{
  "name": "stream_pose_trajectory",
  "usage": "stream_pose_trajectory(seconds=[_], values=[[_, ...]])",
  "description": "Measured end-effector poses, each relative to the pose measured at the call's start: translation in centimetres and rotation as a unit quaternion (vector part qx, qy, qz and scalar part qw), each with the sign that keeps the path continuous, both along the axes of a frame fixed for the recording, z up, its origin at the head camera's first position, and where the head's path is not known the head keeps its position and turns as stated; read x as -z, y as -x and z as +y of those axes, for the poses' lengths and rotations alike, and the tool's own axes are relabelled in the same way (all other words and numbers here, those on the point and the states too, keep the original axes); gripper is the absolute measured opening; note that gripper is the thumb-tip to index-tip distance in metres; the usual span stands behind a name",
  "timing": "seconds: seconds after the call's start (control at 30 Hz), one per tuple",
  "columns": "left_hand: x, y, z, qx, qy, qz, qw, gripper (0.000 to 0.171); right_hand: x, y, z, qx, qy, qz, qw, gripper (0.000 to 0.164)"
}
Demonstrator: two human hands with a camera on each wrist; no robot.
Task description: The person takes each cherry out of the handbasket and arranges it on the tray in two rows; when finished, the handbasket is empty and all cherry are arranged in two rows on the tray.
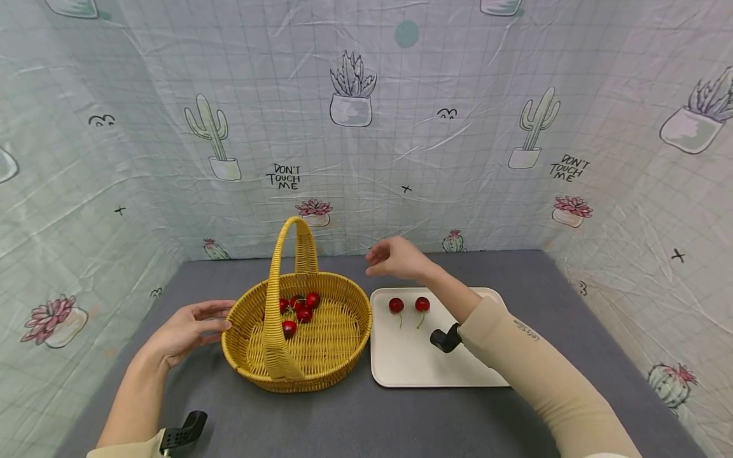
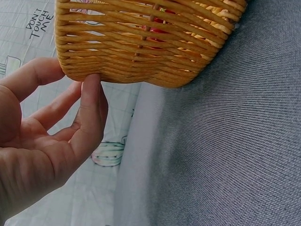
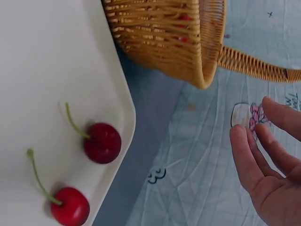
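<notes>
My left hand [image 1: 186, 327] is at the left side of a yellow wicker basket [image 1: 326, 378], its fingertips touching the rim; in the left wrist view the fingers [image 2: 91, 101] meet the woven edge [image 2: 113, 75]. Inside the basket lie several red cherries [image 1: 305, 315]. My right hand [image 1: 401, 257] hovers beyond the back left corner of a white tray [image 1: 401, 366], right of the basket. Its fingers are loosely bent, with nothing between them in the right wrist view [image 3: 270, 155]. Two stemmed cherries, a darker cherry [image 3: 102, 143] and a brighter cherry [image 3: 70, 206], lie on the tray.
A tall arched handle [image 1: 275, 299] rises over the basket. Grey cloth [image 1: 275, 420] covers the table. Printed fabric [image 1: 401, 146] with cactus drawings hangs behind and along both sides. The right forearm [image 1: 515, 343] crosses above the tray.
</notes>
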State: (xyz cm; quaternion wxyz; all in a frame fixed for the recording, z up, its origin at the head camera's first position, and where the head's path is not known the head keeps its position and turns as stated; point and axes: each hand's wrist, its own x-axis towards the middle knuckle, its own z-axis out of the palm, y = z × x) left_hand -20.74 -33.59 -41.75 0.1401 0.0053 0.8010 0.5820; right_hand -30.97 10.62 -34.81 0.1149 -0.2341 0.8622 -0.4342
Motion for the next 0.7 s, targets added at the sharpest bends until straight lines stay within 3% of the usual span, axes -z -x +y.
stream_pose_trajectory(seconds=[0.37, 0.7], values=[[0.1, 0.0, -0.1, -0.003, 0.000, -0.004, 1.0000, 0.069, 0.6, -0.5, -4.7, -0.043, -0.009, -0.001, 0.999, 0.028], [-0.1, 0.2, -0.1, -0.002, -0.003, -0.008, 1.0000, 0.069, 2.6, -1.2, -7.7, -0.071, -0.019, 0.004, 0.997, 0.031]])
